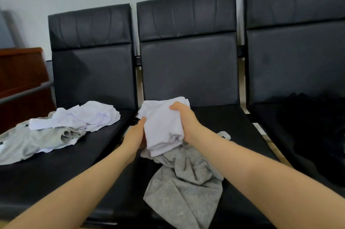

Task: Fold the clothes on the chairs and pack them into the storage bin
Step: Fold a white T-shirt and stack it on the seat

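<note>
**Both hands on the folded white shirt, middle chair**

I hold a folded white cotton garment (163,126) between my two hands above the seat of the middle black padded chair (188,71). My right hand (183,118) clamps its right edge: the fingers curl over the top of the bundle and the palm presses against its side, wrist bent slightly inward. My left hand (135,132) grips the left edge lower down, thumb up against the cloth and the other fingers tucked behind it, out of sight. Both forearms reach forward from the bottom corners and converge on the bundle, bare to the elbow.

Just under the white bundle, touching its lower edge, a crumpled grey marl knit garment (186,182) spills down the middle seat towards me, its hem hanging over the front edge.

On the left black padded chair (89,71) lies a loose heap: a rumpled white shirt (84,116) on top, partly covering a light grey garment (24,142) that spreads to the left edge of view. The right black padded chair (295,60) carries a dark pile of black clothing (308,116), hard to make out against the seat. A reddish-brown wooden cabinet (20,71) stands behind the left chair, by the pale wall.
</note>
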A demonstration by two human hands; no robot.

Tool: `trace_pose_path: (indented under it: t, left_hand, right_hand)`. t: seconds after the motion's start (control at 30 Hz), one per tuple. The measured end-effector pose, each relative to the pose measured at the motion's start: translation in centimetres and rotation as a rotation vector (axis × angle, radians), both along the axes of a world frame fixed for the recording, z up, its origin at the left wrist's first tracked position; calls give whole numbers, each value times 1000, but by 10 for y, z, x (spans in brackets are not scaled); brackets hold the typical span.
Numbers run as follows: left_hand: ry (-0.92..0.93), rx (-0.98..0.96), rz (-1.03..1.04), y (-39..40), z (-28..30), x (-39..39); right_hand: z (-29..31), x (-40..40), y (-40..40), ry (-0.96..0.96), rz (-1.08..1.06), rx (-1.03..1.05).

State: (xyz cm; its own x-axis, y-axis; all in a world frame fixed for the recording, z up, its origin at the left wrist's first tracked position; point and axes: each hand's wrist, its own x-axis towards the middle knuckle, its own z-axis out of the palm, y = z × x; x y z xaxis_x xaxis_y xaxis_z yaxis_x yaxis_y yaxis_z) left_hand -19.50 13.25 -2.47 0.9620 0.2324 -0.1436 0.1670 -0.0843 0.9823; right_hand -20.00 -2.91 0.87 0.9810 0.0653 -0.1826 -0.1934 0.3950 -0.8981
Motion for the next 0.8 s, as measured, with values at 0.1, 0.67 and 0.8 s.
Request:
trace_pose_path:
  t: [0.1, 0.67, 0.8]
  left_hand:
    - [30, -98, -71, 0, 7, -7]
    - [-49, -840, 14, 14, 21, -15]
    - [-128, -756, 24, 23, 21, -12]
  right_hand:
    - [8, 4, 1, -10, 24, 100]
    - [-12, -8, -6, 176, 438, 107]
    - [-21, -13, 1, 188, 482, -11]
